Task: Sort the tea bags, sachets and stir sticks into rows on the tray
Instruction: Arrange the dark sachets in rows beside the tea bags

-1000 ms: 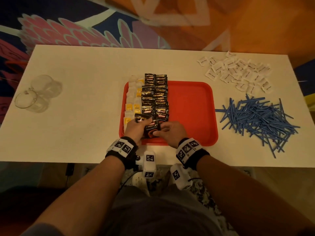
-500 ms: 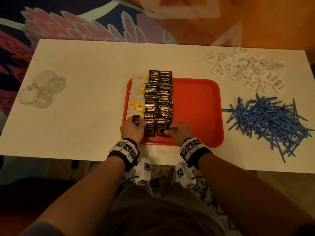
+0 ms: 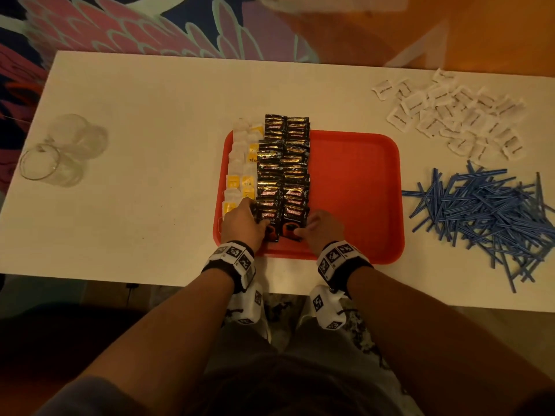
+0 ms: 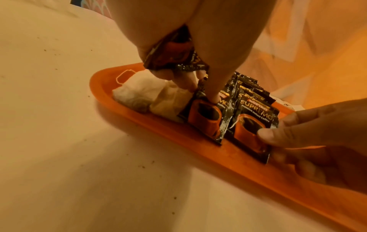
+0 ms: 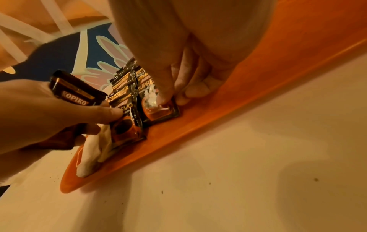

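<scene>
On the red tray (image 3: 354, 187) lie two columns of tea bags (image 3: 240, 163) and two columns of black coffee sachets (image 3: 285, 163). My left hand (image 3: 244, 223) grips a spare black sachet (image 4: 172, 53) in its palm, while its forefinger presses the nearest sachet of the left column (image 4: 204, 114). My right hand (image 3: 321, 229) pinches the nearest sachet of the right column (image 5: 158, 109), thumb on top, at the tray's front. Blue stir sticks (image 3: 486, 217) and white sachets (image 3: 450, 115) lie in heaps on the table to the right.
Two clear glasses (image 3: 60, 148) lie on their sides at the table's left. The tray's right half is bare red plastic. The white table's front edge (image 3: 150, 280) runs just behind my wrists. A patterned rug lies beyond the table.
My hands, close together over one sachet at the tray's front, have drawn apart. Two sachets now lie side by side at the near ends of the black columns.
</scene>
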Demonstrator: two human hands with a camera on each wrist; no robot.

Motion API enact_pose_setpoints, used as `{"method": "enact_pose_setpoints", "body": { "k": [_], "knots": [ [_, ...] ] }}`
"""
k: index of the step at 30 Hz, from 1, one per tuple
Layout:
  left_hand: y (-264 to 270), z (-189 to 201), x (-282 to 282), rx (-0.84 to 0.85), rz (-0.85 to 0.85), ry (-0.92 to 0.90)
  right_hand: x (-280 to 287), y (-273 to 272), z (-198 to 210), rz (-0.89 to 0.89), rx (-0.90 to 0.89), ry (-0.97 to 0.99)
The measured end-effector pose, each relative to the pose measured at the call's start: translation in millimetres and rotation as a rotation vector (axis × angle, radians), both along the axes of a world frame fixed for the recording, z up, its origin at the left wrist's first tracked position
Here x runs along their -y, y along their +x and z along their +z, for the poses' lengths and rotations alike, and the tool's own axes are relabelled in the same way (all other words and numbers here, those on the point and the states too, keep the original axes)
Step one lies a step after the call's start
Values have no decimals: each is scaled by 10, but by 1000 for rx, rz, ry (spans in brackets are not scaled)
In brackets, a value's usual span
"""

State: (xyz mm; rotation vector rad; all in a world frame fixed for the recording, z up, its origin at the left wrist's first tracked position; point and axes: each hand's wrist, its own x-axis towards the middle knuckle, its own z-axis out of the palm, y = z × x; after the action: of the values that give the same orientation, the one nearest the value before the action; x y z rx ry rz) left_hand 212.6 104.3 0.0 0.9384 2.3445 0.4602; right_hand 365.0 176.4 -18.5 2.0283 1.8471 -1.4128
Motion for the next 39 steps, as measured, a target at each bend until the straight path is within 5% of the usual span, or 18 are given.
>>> {"method": "enact_pose_setpoints", "body": {
  "k": [11, 28, 39],
  "knots": [
    [-38, 0, -103, 81, 60, 60, -47, 26, 4, -123, -125, 108],
    [-53, 85, 8, 141, 175, 149, -11, 84, 78, -91, -58, 139],
    [-44, 342, 27, 501, 368, 302, 81, 4, 452, 39, -251, 107]
  ]
}}
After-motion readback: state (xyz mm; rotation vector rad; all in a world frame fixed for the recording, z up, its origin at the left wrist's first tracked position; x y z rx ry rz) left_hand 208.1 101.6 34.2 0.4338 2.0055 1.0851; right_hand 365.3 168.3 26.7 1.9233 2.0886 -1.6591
